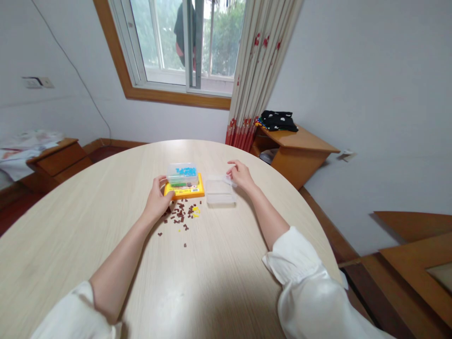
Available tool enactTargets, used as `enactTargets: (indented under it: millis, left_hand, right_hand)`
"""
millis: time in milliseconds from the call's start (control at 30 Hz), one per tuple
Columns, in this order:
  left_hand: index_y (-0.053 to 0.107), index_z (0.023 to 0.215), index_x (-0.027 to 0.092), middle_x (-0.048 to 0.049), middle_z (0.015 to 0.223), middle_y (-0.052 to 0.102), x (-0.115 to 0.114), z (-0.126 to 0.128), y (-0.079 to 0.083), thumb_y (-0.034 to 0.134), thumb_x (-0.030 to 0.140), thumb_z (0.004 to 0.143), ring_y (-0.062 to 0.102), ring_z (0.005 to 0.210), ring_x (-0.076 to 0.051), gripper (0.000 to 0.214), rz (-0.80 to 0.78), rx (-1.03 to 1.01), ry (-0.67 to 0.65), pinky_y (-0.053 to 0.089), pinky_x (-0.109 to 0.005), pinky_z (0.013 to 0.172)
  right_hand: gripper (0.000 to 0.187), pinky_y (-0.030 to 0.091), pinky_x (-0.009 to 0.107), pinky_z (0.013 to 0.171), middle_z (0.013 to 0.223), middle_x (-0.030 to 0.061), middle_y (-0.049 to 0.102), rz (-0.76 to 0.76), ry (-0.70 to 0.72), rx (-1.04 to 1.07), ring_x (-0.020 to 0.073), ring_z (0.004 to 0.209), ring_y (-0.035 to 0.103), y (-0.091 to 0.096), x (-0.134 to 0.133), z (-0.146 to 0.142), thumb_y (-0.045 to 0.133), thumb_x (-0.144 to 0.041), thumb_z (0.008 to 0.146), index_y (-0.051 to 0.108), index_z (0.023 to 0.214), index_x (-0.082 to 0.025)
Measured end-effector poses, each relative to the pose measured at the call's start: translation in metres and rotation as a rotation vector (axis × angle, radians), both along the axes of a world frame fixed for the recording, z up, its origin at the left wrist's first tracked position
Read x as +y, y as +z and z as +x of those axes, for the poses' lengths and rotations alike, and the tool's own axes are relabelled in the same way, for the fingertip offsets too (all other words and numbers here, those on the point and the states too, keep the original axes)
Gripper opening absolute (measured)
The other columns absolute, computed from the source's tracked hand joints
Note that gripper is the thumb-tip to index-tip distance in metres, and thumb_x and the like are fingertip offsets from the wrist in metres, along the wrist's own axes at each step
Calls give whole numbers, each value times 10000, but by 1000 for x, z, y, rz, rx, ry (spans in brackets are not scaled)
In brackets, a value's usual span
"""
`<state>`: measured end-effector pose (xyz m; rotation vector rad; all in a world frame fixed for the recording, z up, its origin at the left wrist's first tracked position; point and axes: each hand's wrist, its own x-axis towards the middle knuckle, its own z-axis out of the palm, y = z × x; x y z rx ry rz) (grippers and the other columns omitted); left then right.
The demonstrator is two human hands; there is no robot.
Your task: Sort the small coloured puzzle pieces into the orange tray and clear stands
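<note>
Across the middle of a round, pale, wood-grained surface (197, 292), two bare hands work at a small group of items.

Left hand (157, 197): curved round the left end of a yellow box (187, 191); thumb at the box's near left corner, the other fingers beside the left end of a clear container (171, 174). Whether they grip or only rest against these cannot be told.

Right hand (243, 176): at the far right corner of a clear tray (219, 194), fingers loosely bent and spread apart. Something thin and transparent shows under them; cannot tell if it is pinched.

Appearance. Yellow box: flat, printed on its upper face, lying left of the tray and just beside it. Clear container: rectangular, see-through, appears to rest on the far part of the box; blue pieces (187, 171) inside. A green strip (178, 184) shows at its near side, unclear whether inside it or on the box. Clear tray: rectangular, see-through, flat on the surface.

Brown pieces (181, 214): many, tiny, scattered loosely nearer the wearer than the box. Yellow pieces (196, 212): fewer, mostly clustered at the scatter's right side.
</note>
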<state>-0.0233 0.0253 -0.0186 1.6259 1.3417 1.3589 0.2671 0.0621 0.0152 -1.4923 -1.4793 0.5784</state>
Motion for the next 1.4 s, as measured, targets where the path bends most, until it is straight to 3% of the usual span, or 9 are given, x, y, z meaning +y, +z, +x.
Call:
enactTargets:
  millis: [333,567,667,733,833,900,1067,1267,1400]
  left_hand:
    - [474,1088,197,-113,1169,609,1,-4,-2,502,165,710,561,1145,-248,380,5,220,119,418,-461,1012]
    - [522,1040,217,-71,1114,646,-4,-1,6,504,176,728,587,1086,-254,315,-5,309,186,377,-485,1038]
    - [524,1051,227,-61,1112,649,-4,-1,5,509,178,724,591,1071,-251,331,0,324,180,358,-489,1052]
    - [522,1064,231,-54,1107,652,-3,-1,4,509,180,725,593,1064,-247,344,-1,330,178,352,-485,1056]
    - [519,1071,228,-56,1111,651,-3,-2,3,504,186,732,592,1067,-246,342,-4,344,175,351,-480,1057]
    - [519,1074,224,-60,1116,649,-3,-2,4,499,188,737,592,1067,-247,339,-6,355,176,346,-481,1061]
    - [507,1100,222,-64,1113,648,-4,-3,5,486,176,739,596,1051,-242,365,-26,379,185,337,-480,1064]
    - [509,1096,242,-51,1085,654,-6,-4,6,493,167,732,583,1057,-247,372,-18,388,216,362,-470,1037]
    - [517,1075,238,-60,1082,653,-5,-9,7,505,164,721,579,1048,-261,361,-15,378,237,390,-469,1001]
  right_hand:
    - [294,482,240,571,597,-23,577,-171,-42,-49,127,530,591,2,-1,15,314,-289,957,499,1162,-189]
    - [314,446,324,792,818,90,685,-36,-169,-503,208,804,630,-10,-14,40,328,-273,947,594,1076,-166]
    - [330,437,351,820,911,128,688,32,-243,-567,236,867,619,-15,-30,46,320,-267,937,624,998,-154]
    - [342,430,378,856,950,145,678,184,-264,-569,248,915,600,-16,-47,41,310,-250,929,633,935,-139]
    - [310,427,394,877,950,110,675,435,-130,-556,241,938,578,-15,-78,18,359,-307,933,633,955,-164]
    - [287,434,395,868,997,109,669,487,28,-575,242,954,567,-15,-98,-2,447,-343,911,617,1050,-159]
    - [229,464,397,795,946,120,665,427,180,-623,248,890,550,-22,-111,-30,523,-291,878,632,1025,-153]
    - [227,478,391,872,1019,115,613,364,241,-604,231,984,540,-33,-94,-23,501,-168,846,639,1027,-173]
    - [262,457,434,951,1142,144,554,312,262,-586,248,1094,516,-38,-92,-24,533,-220,827,639,1061,-169]
